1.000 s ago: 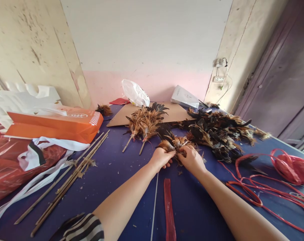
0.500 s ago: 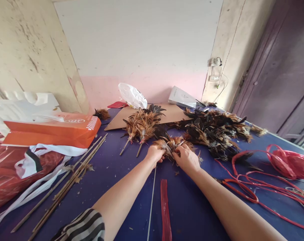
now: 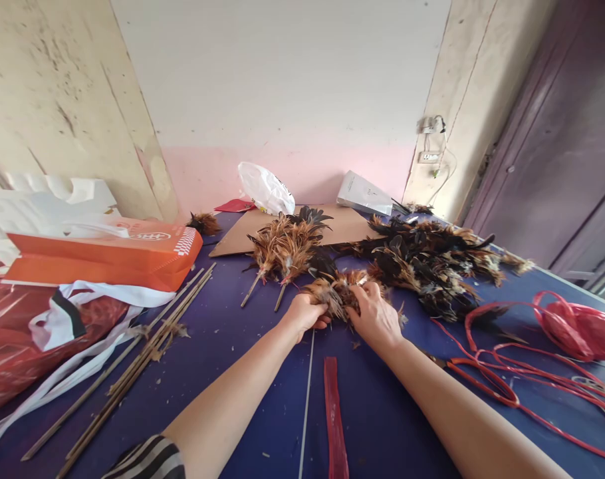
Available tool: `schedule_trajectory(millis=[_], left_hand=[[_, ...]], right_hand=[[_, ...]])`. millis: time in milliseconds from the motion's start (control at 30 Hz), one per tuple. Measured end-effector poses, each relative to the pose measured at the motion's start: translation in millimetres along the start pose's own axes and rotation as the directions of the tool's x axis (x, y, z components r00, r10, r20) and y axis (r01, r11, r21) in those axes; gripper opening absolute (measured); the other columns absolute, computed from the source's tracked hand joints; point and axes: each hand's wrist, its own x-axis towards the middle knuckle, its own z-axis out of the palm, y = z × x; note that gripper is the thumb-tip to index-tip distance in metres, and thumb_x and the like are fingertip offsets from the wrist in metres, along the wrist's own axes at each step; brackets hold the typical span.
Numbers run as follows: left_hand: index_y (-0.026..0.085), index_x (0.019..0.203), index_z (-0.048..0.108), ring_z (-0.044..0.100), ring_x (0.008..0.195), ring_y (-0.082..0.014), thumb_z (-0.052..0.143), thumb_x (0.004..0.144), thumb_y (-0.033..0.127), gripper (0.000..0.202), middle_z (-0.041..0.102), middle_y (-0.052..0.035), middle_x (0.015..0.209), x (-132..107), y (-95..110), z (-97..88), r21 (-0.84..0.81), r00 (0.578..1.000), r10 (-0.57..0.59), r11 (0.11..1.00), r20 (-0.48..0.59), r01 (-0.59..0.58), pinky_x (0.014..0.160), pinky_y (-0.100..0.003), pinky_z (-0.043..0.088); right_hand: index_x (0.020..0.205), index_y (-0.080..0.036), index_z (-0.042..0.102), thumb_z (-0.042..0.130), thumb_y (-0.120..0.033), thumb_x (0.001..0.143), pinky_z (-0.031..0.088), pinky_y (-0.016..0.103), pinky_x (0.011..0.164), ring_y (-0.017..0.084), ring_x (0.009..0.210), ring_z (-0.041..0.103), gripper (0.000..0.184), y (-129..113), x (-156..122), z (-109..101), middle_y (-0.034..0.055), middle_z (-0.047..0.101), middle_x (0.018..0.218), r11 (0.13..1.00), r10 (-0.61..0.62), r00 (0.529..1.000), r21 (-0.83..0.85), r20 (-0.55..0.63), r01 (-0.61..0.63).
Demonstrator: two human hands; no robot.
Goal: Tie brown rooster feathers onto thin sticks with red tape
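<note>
Near the middle of the blue table, my left hand (image 3: pixel 306 315) is closed on the left side of a bunch of brown and black feathers (image 3: pixel 338 293). From the right, my right hand (image 3: pixel 376 314) has its fingers curled into the same feathers, and their tips are partly hidden. Just behind lie two feather dusters (image 3: pixel 287 249), side by side, with short stick ends pointing toward me. A flat strip of red plastic ribbon (image 3: pixel 334 416) lies on the table in front of my hands.
A large heap of dark feathers (image 3: pixel 427 259) lies to the right, beyond tangled red plastic twine (image 3: pixel 576 326). Thin sticks (image 3: pixel 147 349) lie at left beside an orange bag (image 3: pixel 98 259). Behind are a cardboard sheet (image 3: pixel 233 238), a white plastic bag (image 3: pixel 265 188) and a white box (image 3: pixel 363 194).
My hands stay at the feather bunch. The fingers of my right hand have shifted slightly over the feathers, and my left hand's grip looks a little looser. The view has tilted slightly.
</note>
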Motion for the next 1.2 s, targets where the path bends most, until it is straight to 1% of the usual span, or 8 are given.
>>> schedule_trajectory(millis=[100, 200, 333, 433, 533, 733, 967, 1200], left_hand=[[0.009, 0.072, 0.061, 0.057, 0.047, -0.0104, 0.058, 0.069, 0.006, 0.005, 0.061, -0.0046, 0.058, 2.1, -2.5, 6.3, -0.041, 1.000, 0.005, 0.999, 0.008, -0.005, 0.041, -0.018, 0.047], [0.008, 0.075, 0.060, 0.058, 0.048, -0.0101, 0.057, 0.071, 0.006, 0.006, 0.061, -0.0044, 0.057, 3.5, -5.0, 8.8, -0.094, 1.000, 0.000, 0.996, 0.003, 0.000, 0.046, -0.019, 0.050], [0.010, 0.079, 0.059, 0.059, 0.050, -0.0096, 0.058, 0.074, 0.016, 0.009, 0.062, -0.0046, 0.063, 2.3, -5.0, 10.1, -0.184, 1.000, -0.001, 0.983, 0.006, 0.002, 0.053, -0.021, 0.052], [0.010, 0.081, 0.060, 0.059, 0.050, -0.0099, 0.061, 0.072, 0.025, 0.017, 0.062, -0.0053, 0.065, 1.2, -3.6, 10.2, -0.226, 1.000, -0.005, 0.974, 0.006, 0.006, 0.051, -0.021, 0.052], [0.009, 0.077, 0.060, 0.058, 0.048, -0.0104, 0.064, 0.069, 0.022, 0.015, 0.062, -0.0055, 0.060, 2.2, -3.7, 9.0, -0.234, 0.999, -0.018, 0.972, -0.029, 0.011, 0.046, -0.020, 0.051], [0.010, 0.078, 0.061, 0.060, 0.049, -0.0121, 0.064, 0.067, 0.012, 0.011, 0.063, -0.0052, 0.061, 4.7, -6.6, -0.8, -0.231, 0.997, -0.016, 0.973, -0.082, -0.003, 0.045, -0.021, 0.051], [0.010, 0.075, 0.061, 0.061, 0.051, -0.0140, 0.065, 0.066, 0.014, 0.011, 0.064, -0.0059, 0.060, 4.8, -7.6, -6.0, -0.202, 0.996, -0.009, 0.979, -0.090, -0.009, 0.048, -0.022, 0.052], [0.009, 0.071, 0.061, 0.058, 0.048, -0.0126, 0.065, 0.066, 0.015, 0.009, 0.061, -0.0047, 0.055, 2.5, -6.0, -3.2, -0.164, 0.995, -0.006, 0.986, -0.103, -0.011, 0.044, -0.021, 0.050]], right_hand=[[0.118, -0.028, 0.043, 0.043, -0.026, 0.079, 0.034, 0.024, 0.053, 0.016, 0.073, 0.052, 0.039, -6.3, -2.0, -3.9, 0.0073, 0.043, 0.103, 0.993, -0.103, 0.994, -0.051, 0.019, 0.104], [0.111, -0.026, 0.051, 0.039, -0.022, 0.081, 0.034, 0.024, 0.054, 0.014, 0.069, 0.052, 0.032, -9.5, -2.7, -3.3, 0.0068, 0.044, 0.098, 0.989, -0.138, 0.987, -0.036, 0.086, 0.142], [0.106, -0.026, 0.055, 0.035, -0.022, 0.084, 0.036, 0.023, 0.057, 0.013, 0.073, 0.052, 0.030, -9.0, -3.6, -0.7, 0.0064, 0.045, 0.096, 0.982, -0.188, 0.978, 0.036, 0.087, 0.186], [0.103, -0.027, 0.058, 0.035, -0.022, 0.084, 0.038, 0.022, 0.057, 0.014, 0.076, 0.052, 0.030, -9.7, -4.8, -1.7, 0.0059, 0.046, 0.094, 0.967, -0.250, 0.965, 0.075, 0.078, 0.244], [0.102, -0.028, 0.060, 0.037, -0.021, 0.083, 0.040, 0.022, 0.060, 0.014, 0.076, 0.053, 0.030, -11.5, -5.7, -3.5, 0.0050, 0.050, 0.094, 0.948, -0.295, 0.954, 0.140, 0.056, 0.285], [0.112, -0.022, 0.053, 0.036, -0.011, 0.079, 0.043, 0.025, 0.080, 0.015, 0.091, 0.056, 0.039, -10.5, -3.2, 3.1, 0.0048, 0.058, 0.108, 0.903, -0.245, 0.968, 0.352, -0.054, 0.248], [0.117, -0.018, 0.049, 0.037, -0.012, 0.077, 0.043, 0.030, 0.084, 0.018, 0.096, 0.058, 0.043, -12.8, -4.3, 9.6, 0.0070, 0.062, 0.107, 0.888, -0.258, 0.965, 0.406, 0.050, 0.216], [0.118, -0.019, 0.047, 0.036, -0.005, 0.071, 0.041, 0.028, 0.088, 0.015, 0.099, 0.057, 0.050, -15.3, -5.1, 5.6, 0.0034, 0.064, 0.105, 0.760, -0.297, 0.949, 0.628, 0.110, 0.165]])
